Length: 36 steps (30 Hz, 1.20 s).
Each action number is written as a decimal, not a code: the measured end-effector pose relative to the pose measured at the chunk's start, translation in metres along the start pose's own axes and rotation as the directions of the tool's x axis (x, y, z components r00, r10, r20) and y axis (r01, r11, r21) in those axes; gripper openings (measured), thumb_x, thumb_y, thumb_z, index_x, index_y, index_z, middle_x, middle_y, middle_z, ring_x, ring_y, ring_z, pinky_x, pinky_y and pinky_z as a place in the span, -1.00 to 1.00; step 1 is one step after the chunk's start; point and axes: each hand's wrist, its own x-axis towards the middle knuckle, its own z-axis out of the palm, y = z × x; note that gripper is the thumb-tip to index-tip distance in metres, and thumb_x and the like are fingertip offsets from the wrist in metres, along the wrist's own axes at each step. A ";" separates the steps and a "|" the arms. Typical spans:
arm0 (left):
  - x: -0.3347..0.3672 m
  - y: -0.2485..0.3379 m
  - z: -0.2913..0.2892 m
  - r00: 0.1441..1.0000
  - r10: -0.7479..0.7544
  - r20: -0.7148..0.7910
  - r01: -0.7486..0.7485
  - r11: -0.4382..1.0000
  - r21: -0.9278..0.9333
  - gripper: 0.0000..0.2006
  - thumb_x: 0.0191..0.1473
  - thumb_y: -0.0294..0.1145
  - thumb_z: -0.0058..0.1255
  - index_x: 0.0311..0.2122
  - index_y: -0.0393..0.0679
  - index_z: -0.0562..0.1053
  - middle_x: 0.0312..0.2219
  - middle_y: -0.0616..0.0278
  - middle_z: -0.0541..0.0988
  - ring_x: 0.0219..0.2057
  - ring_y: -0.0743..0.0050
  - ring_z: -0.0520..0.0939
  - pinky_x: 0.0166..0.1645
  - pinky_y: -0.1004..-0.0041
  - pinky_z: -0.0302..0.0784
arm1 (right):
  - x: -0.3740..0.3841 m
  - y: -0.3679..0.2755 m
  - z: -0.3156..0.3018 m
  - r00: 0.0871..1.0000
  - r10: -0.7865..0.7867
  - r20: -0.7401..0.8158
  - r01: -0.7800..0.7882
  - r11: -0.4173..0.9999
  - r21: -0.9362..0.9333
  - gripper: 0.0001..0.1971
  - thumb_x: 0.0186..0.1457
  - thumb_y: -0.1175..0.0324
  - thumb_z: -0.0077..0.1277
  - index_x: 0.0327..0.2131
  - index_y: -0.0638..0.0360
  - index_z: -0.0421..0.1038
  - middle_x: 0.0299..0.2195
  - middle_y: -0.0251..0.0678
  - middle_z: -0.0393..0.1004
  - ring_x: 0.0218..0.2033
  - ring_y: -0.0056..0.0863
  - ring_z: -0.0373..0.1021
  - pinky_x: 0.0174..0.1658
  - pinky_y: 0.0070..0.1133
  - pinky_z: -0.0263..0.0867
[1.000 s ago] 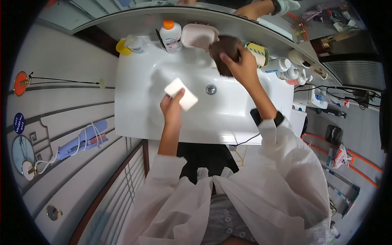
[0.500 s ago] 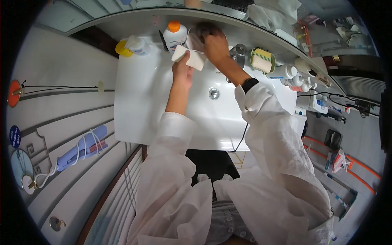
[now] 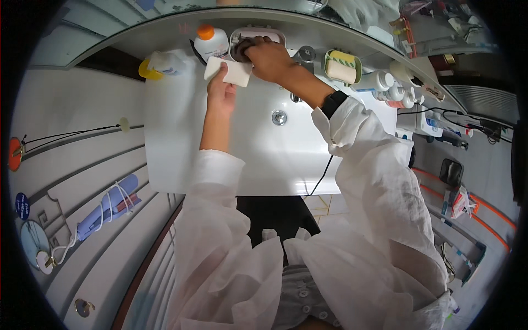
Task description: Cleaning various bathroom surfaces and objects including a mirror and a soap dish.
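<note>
My left hand [image 3: 221, 92] grips a white, rounded rectangular lid [image 3: 237, 73], thumb on its upper face, above the back left of the sink. Just behind it stands a small open box [image 3: 281, 38] with a pale rim. My right hand [image 3: 270, 61] reaches over this box from the right, its fingers closed on a dark, soft-looking bundle [image 3: 242, 49] at the box's left side. The fingers partly hide the bundle and the box's inside, so its exact kind is unclear. A white bottle with an orange cap [image 3: 205, 33] stands left of the box.
The white sink [image 3: 181, 137] has a drain [image 3: 279, 117] and a chrome tap [image 3: 306, 55]. A green soap dish [image 3: 342, 67] with a bar and a sponge sits right of the tap, beside several white bottles [image 3: 380, 81]. A yellow-capped container [image 3: 149, 70] stands at the left.
The view has shifted, so the basin things appear further left. My right hand has brought the dark bundle lower and leftward at the box. The left hand still grips the lid.
</note>
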 end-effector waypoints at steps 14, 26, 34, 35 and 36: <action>-0.001 -0.002 0.000 1.000 -0.019 0.011 0.018 0.997 0.081 -0.66 0.09 -0.36 0.00 -0.05 -0.17 0.26 -0.17 0.23 0.44 -0.09 0.37 0.47 0.02 0.40 0.38 | 0.006 -0.020 -0.003 0.954 0.050 -0.297 -0.088 0.990 -0.114 -0.77 -0.23 0.35 0.04 -0.37 -0.01 0.53 -0.30 0.01 0.42 -0.13 -0.09 0.34 -0.23 -0.34 0.39; -0.010 0.009 0.014 1.000 -0.021 -0.002 0.021 0.996 0.085 -0.63 0.11 -0.38 -0.03 0.00 -0.22 0.23 -0.11 0.20 0.41 -0.04 0.37 0.43 0.07 0.40 0.34 | 0.016 0.015 -0.042 0.745 0.603 0.285 -0.663 0.716 0.218 -0.67 -0.12 0.23 -0.06 -0.29 0.22 0.47 -0.27 -0.02 0.50 -0.24 -0.21 0.47 -0.17 -0.46 0.38; -0.013 0.013 0.013 0.996 -0.058 0.067 0.054 0.996 0.069 -0.58 0.11 -0.40 -0.04 0.05 -0.23 0.19 -0.04 0.16 0.37 0.00 0.33 0.41 0.11 0.37 0.31 | 0.008 -0.001 -0.049 0.726 0.670 0.156 -0.682 0.731 0.032 -0.55 -0.11 0.14 -0.17 -0.20 0.22 0.46 -0.18 0.05 0.44 -0.12 -0.05 0.39 -0.04 -0.37 0.30; -0.011 0.015 0.009 0.994 -0.075 0.078 0.070 0.996 0.062 -0.58 0.09 -0.42 -0.01 0.04 -0.22 0.21 -0.06 0.18 0.39 -0.02 0.34 0.42 0.08 0.38 0.34 | 0.007 -0.004 -0.063 0.747 0.638 0.189 -0.655 0.755 0.040 -0.55 -0.11 0.13 -0.18 -0.19 0.17 0.46 -0.17 0.00 0.45 -0.12 -0.08 0.39 -0.04 -0.37 0.30; -0.010 0.015 0.005 0.992 -0.092 0.090 0.087 0.995 0.056 -0.58 0.07 -0.44 0.01 0.04 -0.21 0.23 -0.08 0.20 0.40 -0.04 0.34 0.43 0.06 0.38 0.36 | 0.007 -0.009 -0.072 0.766 0.604 0.222 -0.627 0.777 0.050 -0.56 -0.11 0.13 -0.19 -0.17 0.12 0.46 -0.16 -0.06 0.45 -0.12 -0.10 0.39 -0.05 -0.37 0.30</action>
